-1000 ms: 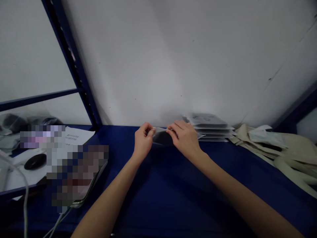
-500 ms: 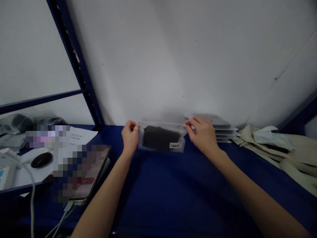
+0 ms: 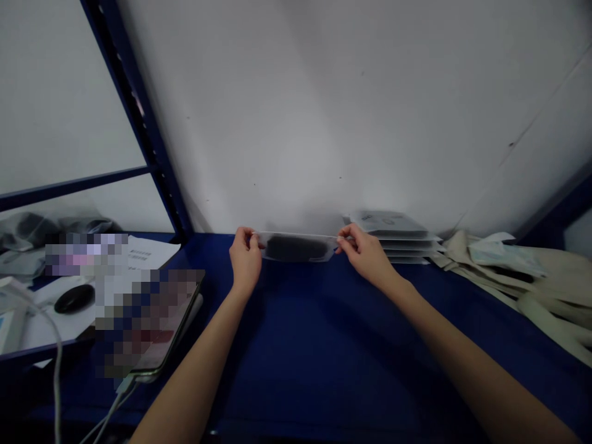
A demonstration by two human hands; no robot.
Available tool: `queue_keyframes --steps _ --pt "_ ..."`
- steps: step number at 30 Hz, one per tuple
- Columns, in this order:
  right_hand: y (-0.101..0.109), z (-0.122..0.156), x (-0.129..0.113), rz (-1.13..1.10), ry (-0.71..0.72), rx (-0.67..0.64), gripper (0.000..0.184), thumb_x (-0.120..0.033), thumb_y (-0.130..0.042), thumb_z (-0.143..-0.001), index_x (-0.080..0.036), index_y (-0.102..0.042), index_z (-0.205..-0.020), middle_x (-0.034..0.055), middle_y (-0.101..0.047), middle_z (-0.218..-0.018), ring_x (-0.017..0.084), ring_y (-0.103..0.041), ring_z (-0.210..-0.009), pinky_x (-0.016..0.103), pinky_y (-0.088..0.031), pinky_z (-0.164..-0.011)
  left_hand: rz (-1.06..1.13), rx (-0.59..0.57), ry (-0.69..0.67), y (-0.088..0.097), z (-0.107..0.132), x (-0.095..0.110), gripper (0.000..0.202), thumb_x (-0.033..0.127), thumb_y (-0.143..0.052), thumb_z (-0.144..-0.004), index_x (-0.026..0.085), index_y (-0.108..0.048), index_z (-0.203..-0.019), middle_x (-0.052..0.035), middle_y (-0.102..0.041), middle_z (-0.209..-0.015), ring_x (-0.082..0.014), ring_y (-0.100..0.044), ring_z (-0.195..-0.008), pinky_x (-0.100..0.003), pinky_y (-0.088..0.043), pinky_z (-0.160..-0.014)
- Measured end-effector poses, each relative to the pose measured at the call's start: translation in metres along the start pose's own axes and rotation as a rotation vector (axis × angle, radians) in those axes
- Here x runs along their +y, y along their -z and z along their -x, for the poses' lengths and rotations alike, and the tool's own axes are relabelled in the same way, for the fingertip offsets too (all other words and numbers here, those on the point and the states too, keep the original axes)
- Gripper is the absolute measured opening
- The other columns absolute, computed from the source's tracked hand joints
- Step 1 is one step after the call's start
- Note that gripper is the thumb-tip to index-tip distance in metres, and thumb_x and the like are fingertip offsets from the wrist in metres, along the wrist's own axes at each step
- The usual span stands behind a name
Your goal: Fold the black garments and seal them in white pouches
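Observation:
A translucent plastic bag point(image 3: 296, 248) with a dark, flat item inside is stretched between my two hands near the wall. My left hand point(image 3: 246, 254) pinches its upper left corner, and my right hand point(image 3: 363, 250) pinches the upper right one. The bag's top edge runs almost straight across, and its face looks foreshortened. What the dark item is, I cannot make out. Just behind my right hand lies a stack of similar flat bags point(image 3: 393, 225).
Beige cloth or bags point(image 3: 550, 277) lie at the right. On the left are a phone point(image 3: 173, 336) with a white cable point(image 3: 111, 414), a black mouse point(image 3: 74, 298) and printed paper point(image 3: 148, 251). A blue upright post point(image 3: 139, 111) meets the blue tabletop point(image 3: 296, 357).
The bag has tipped, so its face looks much shorter and its label no longer shows clearly. My right hand has moved slightly left; both hands keep their grip.

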State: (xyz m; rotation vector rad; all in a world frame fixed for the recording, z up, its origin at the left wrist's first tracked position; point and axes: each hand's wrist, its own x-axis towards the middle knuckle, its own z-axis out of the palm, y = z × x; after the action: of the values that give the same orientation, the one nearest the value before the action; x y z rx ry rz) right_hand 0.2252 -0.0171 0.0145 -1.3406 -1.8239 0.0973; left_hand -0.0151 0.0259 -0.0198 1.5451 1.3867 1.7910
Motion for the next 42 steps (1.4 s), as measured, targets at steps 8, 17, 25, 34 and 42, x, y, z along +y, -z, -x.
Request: queue_keyframes --steps 8,17,25,34,42 --pt "-0.03 0.01 0.001 -0.096 0.045 -0.127 0.003 -0.022 -0.048 -0.084 -0.022 -0.049 -0.082 0.0012 -0.063 -0.071 0.017 -0.063 -0.065 0.03 -0.046 -0.064 -0.436 0.086 -0.286 -0.002 0.015 0.012 0.022 0.009 -0.044 -0.078 0.017 -0.052 -0.096 -0.0091 -0.052 -0.104 -0.0196 -0.054 -0.097 -0.032 -0.044 -0.084" --pt "-0.043 0.013 -0.005 -0.07 0.065 -0.04 0.003 -0.023 -0.051 -0.082 -0.021 -0.052 -0.081 0.0033 -0.063 -0.076 0.018 -0.061 -0.068 0.031 -0.046 -0.065 -0.805 -0.434 -0.47 -0.017 0.045 0.029 0.026 0.025 -0.036 -0.09 0.022 -0.055 -0.108 -0.0049 -0.061 -0.11 -0.0176 -0.063 -0.076 -0.027 -0.046 -0.062" --pt "-0.049 0.014 -0.004 -0.319 -0.038 -0.041 0.007 -0.029 -0.051 -0.081 -0.022 -0.051 -0.081 0.0017 -0.064 -0.073 0.018 -0.066 -0.067 0.032 -0.051 -0.065 -0.927 -0.524 -0.423 -0.02 0.047 0.031 0.026 0.029 -0.037 -0.092 0.022 -0.059 -0.103 -0.0055 -0.064 -0.111 -0.0207 -0.065 -0.078 -0.028 -0.046 -0.061" --pt "-0.02 0.007 0.002 -0.059 0.042 0.026 0.01 -0.028 -0.051 -0.082 -0.02 -0.058 -0.083 0.0052 -0.067 -0.079 0.019 -0.063 -0.07 0.034 -0.049 -0.068 -1.025 -0.33 -0.188 -0.006 0.02 0.012 0.024 0.022 -0.035 -0.092 0.014 -0.057 -0.096 -0.0107 -0.067 -0.087 -0.0234 -0.066 -0.078 -0.029 -0.046 -0.066" --pt "0.011 -0.004 0.028 0.041 -0.04 0.279 0.013 -0.029 -0.049 -0.08 -0.02 -0.059 -0.079 0.0049 -0.066 -0.072 0.019 -0.061 -0.064 0.034 -0.048 -0.065 -1.132 -0.138 0.049 0.017 0.001 -0.003 0.028 0.014 -0.032 -0.089 0.007 -0.055 -0.102 -0.0179 -0.067 -0.088 -0.0284 -0.067 -0.084 -0.034 -0.049 -0.068"
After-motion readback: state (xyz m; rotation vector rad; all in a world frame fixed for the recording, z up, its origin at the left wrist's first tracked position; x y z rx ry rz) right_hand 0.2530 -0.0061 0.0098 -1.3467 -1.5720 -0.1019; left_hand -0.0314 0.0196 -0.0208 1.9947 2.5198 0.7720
